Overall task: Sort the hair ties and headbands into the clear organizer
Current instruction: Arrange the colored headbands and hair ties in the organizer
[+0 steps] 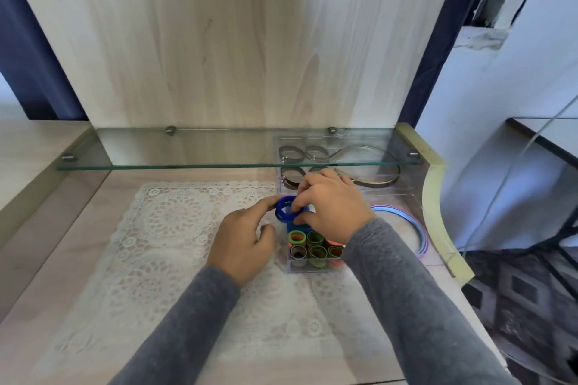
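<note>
A clear organizer (pixel 286 266) stands on the lace mat, right of centre. Its near compartments hold several rolled hair ties (pixel 314 247) in green, orange and grey. Both hands hold a blue hair tie (pixel 283 208) over the organizer's far left corner. My right hand (pixel 331 203) pinches it from the right with thumb and fingers. My left hand (pixel 247 237) touches its left side with the forefinger, thumb curled below. Dark headbands (pixel 381 181) lie in the clear tray behind, partly under the glass shelf.
A glass shelf (pixel 187 162) juts out just above and behind the hands. An iridescent headband (pixel 416 225) lies on the table to the right, near the curved cream edge (pixel 433 197). The white lace mat (pixel 169 244) covers the desk's middle.
</note>
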